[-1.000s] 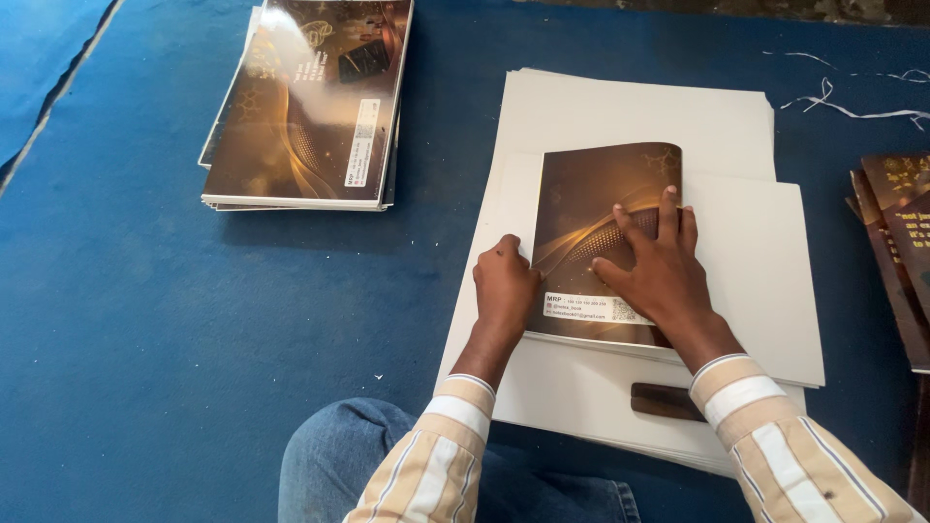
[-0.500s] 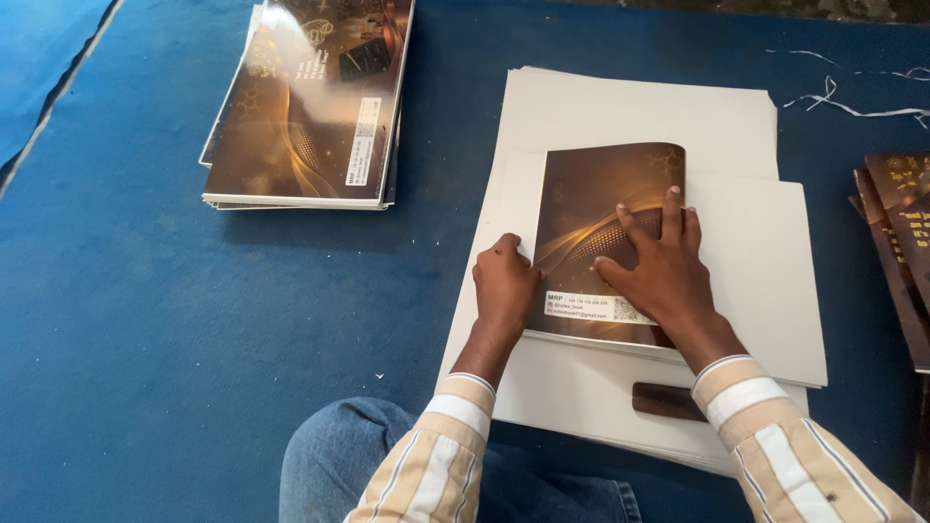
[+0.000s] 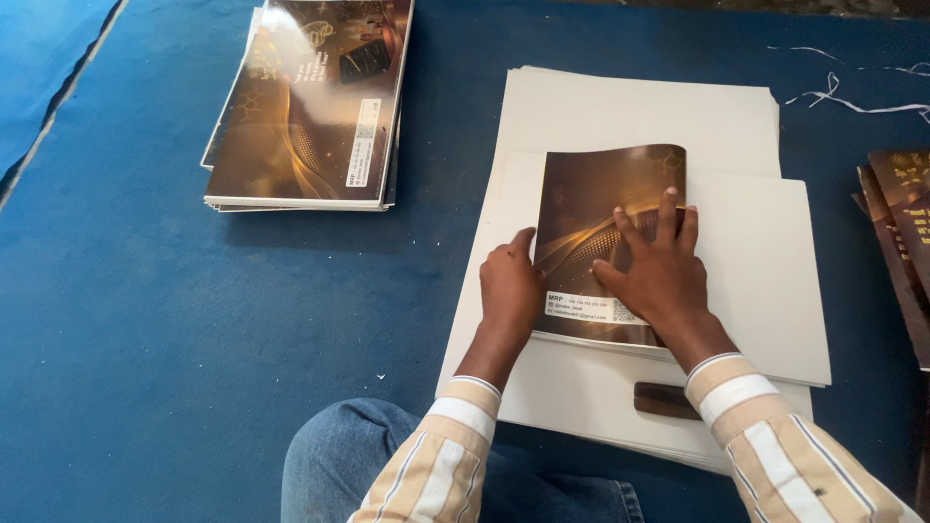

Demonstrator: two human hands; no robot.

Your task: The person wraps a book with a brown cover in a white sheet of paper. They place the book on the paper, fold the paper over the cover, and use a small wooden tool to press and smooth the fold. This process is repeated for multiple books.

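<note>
Very little has moved since the earlier frames: we see both hands in almost the same spots, with only the far right corner of the brown cover (image 3: pixel 605 228) lying a touch flatter than it did a second ago. Our right hand (image 3: pixel 659 276) lies flat and spread on that cover, fingers extended toward the far side, pressing down rather than clasping anything. Our left hand (image 3: pixel 511 291) rests at the cover's left edge with its fingers curled loosely and the thumb pointing away from us; it touches the edge, but we cannot tell whether it pinches it. The cover sits in the middle of the scene on a stack of white sheets (image 3: pixel 756 281), which lies on the blue cloth (image 3: pixel 194 339). A white rectangular label (image 3: pixel 581 307) with small dark print runs along the cover's near edge, between our two hands. To the far left, well apart, lies a pile of matching brown covers (image 3: pixel 310 107), its top one bearing a narrow white label near its right edge. More brown covers (image 3: pixel 901 242) show at the right border. A small dark wooden block (image 3: pixel 666 400) rests on the white sheets just beside our right cuff.
</note>
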